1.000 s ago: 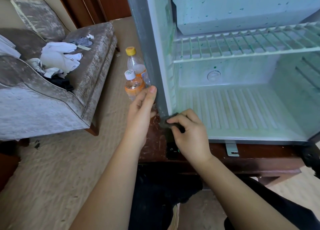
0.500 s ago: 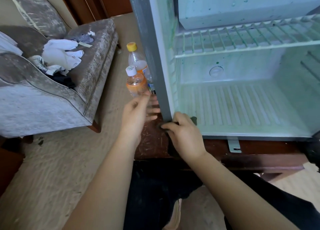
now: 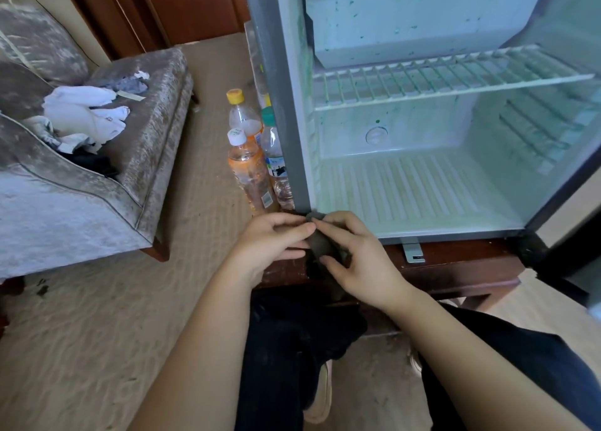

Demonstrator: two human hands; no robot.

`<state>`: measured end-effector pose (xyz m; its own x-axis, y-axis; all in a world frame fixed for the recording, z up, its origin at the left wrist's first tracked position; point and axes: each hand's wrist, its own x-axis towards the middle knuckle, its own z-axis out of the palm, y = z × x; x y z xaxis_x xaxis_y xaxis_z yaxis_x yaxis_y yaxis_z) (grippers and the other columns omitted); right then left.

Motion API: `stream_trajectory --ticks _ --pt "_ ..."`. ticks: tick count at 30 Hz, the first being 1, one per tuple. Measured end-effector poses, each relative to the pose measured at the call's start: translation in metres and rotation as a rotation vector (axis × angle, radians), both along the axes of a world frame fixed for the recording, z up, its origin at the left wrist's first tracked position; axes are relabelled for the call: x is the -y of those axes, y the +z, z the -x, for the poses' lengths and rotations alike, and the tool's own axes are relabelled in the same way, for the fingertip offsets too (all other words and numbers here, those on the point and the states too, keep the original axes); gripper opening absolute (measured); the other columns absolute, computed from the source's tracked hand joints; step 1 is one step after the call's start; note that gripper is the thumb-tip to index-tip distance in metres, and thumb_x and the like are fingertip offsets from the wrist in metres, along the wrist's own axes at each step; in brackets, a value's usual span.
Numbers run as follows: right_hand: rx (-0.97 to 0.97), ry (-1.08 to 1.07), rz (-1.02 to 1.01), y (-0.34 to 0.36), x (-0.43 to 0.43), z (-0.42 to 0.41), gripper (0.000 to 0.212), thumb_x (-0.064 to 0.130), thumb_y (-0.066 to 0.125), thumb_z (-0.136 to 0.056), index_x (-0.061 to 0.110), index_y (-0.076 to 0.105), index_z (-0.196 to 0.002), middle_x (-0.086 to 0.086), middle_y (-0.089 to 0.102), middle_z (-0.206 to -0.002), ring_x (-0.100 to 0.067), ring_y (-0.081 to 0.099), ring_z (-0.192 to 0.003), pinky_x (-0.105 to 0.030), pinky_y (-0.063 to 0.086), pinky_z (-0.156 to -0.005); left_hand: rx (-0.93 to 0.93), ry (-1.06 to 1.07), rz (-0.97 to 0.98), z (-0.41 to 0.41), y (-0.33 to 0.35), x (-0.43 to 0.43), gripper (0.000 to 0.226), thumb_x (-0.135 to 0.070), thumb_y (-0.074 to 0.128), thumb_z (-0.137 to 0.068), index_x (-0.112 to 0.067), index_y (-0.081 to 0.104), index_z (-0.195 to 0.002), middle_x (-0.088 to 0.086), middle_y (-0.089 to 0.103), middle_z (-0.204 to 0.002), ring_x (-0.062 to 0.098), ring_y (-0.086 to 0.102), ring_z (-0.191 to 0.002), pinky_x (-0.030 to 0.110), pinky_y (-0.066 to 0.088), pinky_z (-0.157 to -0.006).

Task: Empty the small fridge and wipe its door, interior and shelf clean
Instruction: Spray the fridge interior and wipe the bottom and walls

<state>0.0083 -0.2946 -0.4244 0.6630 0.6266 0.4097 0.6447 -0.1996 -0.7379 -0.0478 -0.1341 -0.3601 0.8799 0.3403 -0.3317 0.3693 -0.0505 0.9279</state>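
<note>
At frame centre the hands meet on a dark cloth (image 3: 322, 247). The left hand (image 3: 273, 238) pinches its top edge and the right hand (image 3: 361, 258) grips its body, probably refolding to a fresh face. Beyond, the fridge (image 3: 283, 105) stands open and emptied, its wire shelf (image 3: 439, 79) in place, with bottles (image 3: 250, 170) parked on the floor at its left.

Forearms (image 3: 201, 349) bare; black trousers (image 3: 276, 365), loose; pale beige shoes (image 3: 320, 395), soft-looking.

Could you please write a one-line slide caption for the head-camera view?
Left hand and right hand hold a dark cloth before the empty small fridge, bottles standing beside it.
</note>
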Motion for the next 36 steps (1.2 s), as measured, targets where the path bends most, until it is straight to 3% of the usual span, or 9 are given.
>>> stream_trajectory --ticks 5,9,13,17,21,23,27,32,36 --pt "-0.052 -0.017 0.019 -0.004 -0.010 0.005 0.068 0.000 0.065 -0.082 0.024 0.042 -0.142 0.007 0.043 -0.134 -0.006 0.043 -0.126 -0.019 0.037 -0.105 0.068 0.040 -0.057 0.005 -0.002 -0.005 0.014 -0.003 0.065 -0.089 -0.012 0.070 -0.097 0.010 0.072 -0.096 0.015 0.071 -0.081 0.025 0.059 -0.068" --pt "-0.033 -0.182 0.129 -0.007 -0.026 0.008 0.051 0.026 0.065 -0.088 0.021 0.047 -0.136 0.000 0.060 -0.119 -0.015 0.051 -0.113 -0.020 0.039 -0.087 0.071 0.114 -0.016 0.005 0.000 -0.015 0.016 -0.002 0.056 -0.094 -0.010 0.069 -0.097 0.014 0.070 -0.099 0.017 0.068 -0.082 0.025 0.059 -0.066" --pt "-0.021 -0.218 0.257 -0.007 -0.039 0.006 0.032 0.021 0.059 -0.090 0.016 0.051 -0.121 -0.002 0.061 -0.110 -0.022 0.058 -0.097 -0.030 0.043 -0.073 0.010 0.261 -0.161 0.001 -0.008 -0.026 0.015 -0.005 0.058 -0.092 -0.009 0.066 -0.104 0.008 0.066 -0.094 0.013 0.064 -0.074 0.026 0.059 -0.067" --pt "-0.044 -0.387 0.087 -0.004 -0.038 -0.004 0.015 0.006 0.061 -0.086 0.011 0.061 -0.100 0.002 0.059 -0.091 -0.014 0.054 -0.074 -0.034 0.050 -0.068 0.015 0.225 -0.338 -0.004 -0.015 -0.033 0.023 -0.006 0.068 -0.088 -0.012 0.061 -0.109 0.004 0.065 -0.097 0.019 0.061 -0.086 0.030 0.053 -0.071" --pt "0.260 -0.386 -0.112 -0.008 -0.046 -0.012 0.015 -0.001 0.062 -0.080 0.007 0.069 -0.089 -0.004 0.061 -0.086 -0.014 0.053 -0.075 -0.024 0.046 -0.065 0.035 0.275 -0.386 -0.010 -0.020 -0.034 0.027 -0.008 0.068 -0.087 -0.016 0.059 -0.111 0.003 0.067 -0.100 0.013 0.062 -0.083 0.034 0.053 -0.079" --pt "0.363 -0.323 -0.058 -0.024 -0.053 -0.014 0.014 0.002 0.060 -0.080 0.005 0.072 -0.087 -0.008 0.060 -0.085 -0.022 0.058 -0.076 -0.028 0.049 -0.059 0.084 0.330 -0.432 -0.010 -0.019 -0.032 0.025 -0.009 0.069 -0.085 -0.016 0.062 -0.108 0.003 0.068 -0.100 0.012 0.063 -0.084 0.028 0.051 -0.079" --pt "0.373 -0.253 0.176 -0.059 -0.061 -0.009 0.024 -0.004 0.083 -0.059 0.006 0.074 -0.078 -0.009 0.058 -0.077 -0.027 0.059 -0.066 -0.025 0.044 -0.040 0.149 0.272 -0.467 -0.006 -0.014 -0.020 0.027 -0.016 0.071 -0.086 -0.016 0.061 -0.111 -0.006 0.064 -0.098 -0.007 0.058 -0.072 0.002 0.041 -0.061" --pt "0.338 -0.276 0.189 -0.057 -0.035 -0.018 0.024 -0.008 0.079 -0.060 0.003 0.069 -0.078 -0.012 0.060 -0.081 -0.031 0.060 -0.068 -0.029 0.046 -0.041 0.197 0.182 -0.397 -0.007 -0.013 -0.010 0.033 -0.029 0.070 -0.087 -0.023 0.058 -0.118 -0.014 0.063 -0.106 -0.022 0.056 -0.076 0.000 0.043 -0.067" --pt "0.221 -0.522 0.167 -0.042 0.020 -0.045 0.015 -0.009 0.069 -0.071 0.000 0.069 -0.083 -0.014 0.060 -0.084 -0.033 0.059 -0.070 -0.032 0.050 -0.054 0.223 0.168 -0.330 -0.016 -0.010 -0.002 0.036 -0.030 0.068 -0.089 -0.024 0.052 -0.121 -0.019 0.058 -0.103 -0.027 0.053 -0.072 -0.003 0.040 -0.061"
